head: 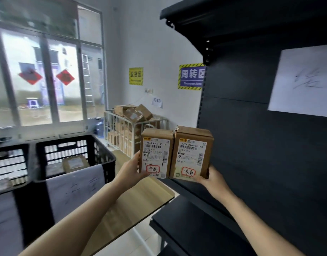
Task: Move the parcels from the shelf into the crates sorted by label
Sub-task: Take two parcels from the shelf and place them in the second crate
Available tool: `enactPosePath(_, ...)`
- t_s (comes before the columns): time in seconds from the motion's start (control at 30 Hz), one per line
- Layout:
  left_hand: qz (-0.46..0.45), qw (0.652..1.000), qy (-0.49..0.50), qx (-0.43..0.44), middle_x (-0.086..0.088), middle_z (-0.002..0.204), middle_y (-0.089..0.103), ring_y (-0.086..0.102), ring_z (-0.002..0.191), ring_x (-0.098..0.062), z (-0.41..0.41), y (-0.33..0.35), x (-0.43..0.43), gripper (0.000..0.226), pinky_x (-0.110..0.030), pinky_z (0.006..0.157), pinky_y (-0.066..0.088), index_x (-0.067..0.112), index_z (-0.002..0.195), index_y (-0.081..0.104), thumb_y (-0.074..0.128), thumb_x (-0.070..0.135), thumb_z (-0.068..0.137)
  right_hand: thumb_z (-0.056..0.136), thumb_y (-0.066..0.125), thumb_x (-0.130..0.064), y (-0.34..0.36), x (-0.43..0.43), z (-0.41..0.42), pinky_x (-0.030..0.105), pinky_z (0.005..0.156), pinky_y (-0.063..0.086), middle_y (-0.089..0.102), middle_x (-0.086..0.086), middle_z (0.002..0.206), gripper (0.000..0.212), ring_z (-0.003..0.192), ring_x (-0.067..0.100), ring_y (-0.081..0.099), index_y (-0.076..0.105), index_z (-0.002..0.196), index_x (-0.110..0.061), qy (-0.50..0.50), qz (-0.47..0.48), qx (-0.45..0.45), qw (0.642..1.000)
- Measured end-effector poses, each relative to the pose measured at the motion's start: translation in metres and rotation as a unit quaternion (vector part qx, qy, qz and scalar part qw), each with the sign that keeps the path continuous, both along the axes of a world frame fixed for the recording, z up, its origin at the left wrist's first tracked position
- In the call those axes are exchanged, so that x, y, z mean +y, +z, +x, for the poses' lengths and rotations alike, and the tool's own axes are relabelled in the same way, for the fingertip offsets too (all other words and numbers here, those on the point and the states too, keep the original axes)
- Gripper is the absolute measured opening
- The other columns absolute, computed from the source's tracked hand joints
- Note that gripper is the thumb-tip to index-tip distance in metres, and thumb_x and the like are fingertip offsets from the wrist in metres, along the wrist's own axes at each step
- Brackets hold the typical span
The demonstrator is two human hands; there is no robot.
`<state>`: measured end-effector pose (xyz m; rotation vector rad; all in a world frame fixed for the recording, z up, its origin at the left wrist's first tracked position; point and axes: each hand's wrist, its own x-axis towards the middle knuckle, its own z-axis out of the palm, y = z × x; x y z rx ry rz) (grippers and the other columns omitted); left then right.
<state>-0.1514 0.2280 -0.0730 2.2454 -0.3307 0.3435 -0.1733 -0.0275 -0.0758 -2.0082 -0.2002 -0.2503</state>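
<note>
I hold two small brown cardboard parcels side by side in front of the dark shelf. My left hand grips the left parcel at its lower left edge. My right hand grips the right parcel at its lower right corner. Each parcel faces me with a white shipping label and a red-circled handwritten mark. To the left stands a black crate with a paper sign on its front and a parcel inside.
A second black crate stands at the far left. A white wire cage full of cardboard boxes sits by the far wall. A wooden board lies below my arms. A paper sheet hangs on the shelf's back panel.
</note>
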Motion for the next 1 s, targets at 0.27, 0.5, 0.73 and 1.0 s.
enactPosePath(0.27,-0.022,0.997,0.079,0.017,-0.001,0.117,0.063,0.060,0.107,-0.014,0.019,-0.006,0.123,0.066,-0.031,0.092,0.051,0.014,0.135,0.034,0.069,0.009,0.079,0.084,0.066,-0.013,-0.008,0.122,0.054,0.011,0.076,0.043,0.056,-0.013,0.111,0.051,0.104,0.004,0.052,0.041,0.128,-0.023,0.076,0.009,0.007,0.997)
enactPosePath(0.5,-0.059,0.994,0.091,0.028,0.007,0.104,0.060,0.061,0.101,-0.013,0.055,-0.009,0.223,0.062,-0.032,0.090,0.053,0.016,0.131,0.038,0.069,0.006,0.079,0.085,0.062,-0.004,-0.008,0.221,0.108,0.002,0.068,0.042,0.055,-0.023,0.103,0.049,0.097,-0.002,0.051,0.039,0.116,-0.035,0.109,0.016,0.004,0.994)
enactPosePath(0.73,-0.063,0.991,0.112,0.042,-0.004,0.119,0.062,0.057,0.099,-0.011,0.082,-0.018,0.302,0.063,-0.023,0.085,0.048,0.012,0.133,0.039,0.070,0.005,0.079,0.082,0.066,-0.006,-0.016,0.300,0.155,0.042,0.105,0.042,0.060,-0.007,0.118,0.050,0.117,0.016,0.055,0.046,0.122,-0.028,0.118,-0.012,0.009,0.993)
enactPosePath(1.0,-0.077,0.987,0.121,0.075,0.004,0.111,0.061,0.059,0.104,-0.014,0.104,-0.027,0.361,0.061,-0.038,0.098,0.050,0.019,0.131,0.038,0.068,0.006,0.080,0.089,0.059,-0.009,-0.017,0.361,0.196,0.027,0.095,0.042,0.058,-0.008,0.113,0.047,0.108,0.011,0.054,0.043,0.131,-0.023,0.156,0.010,0.057,0.986)
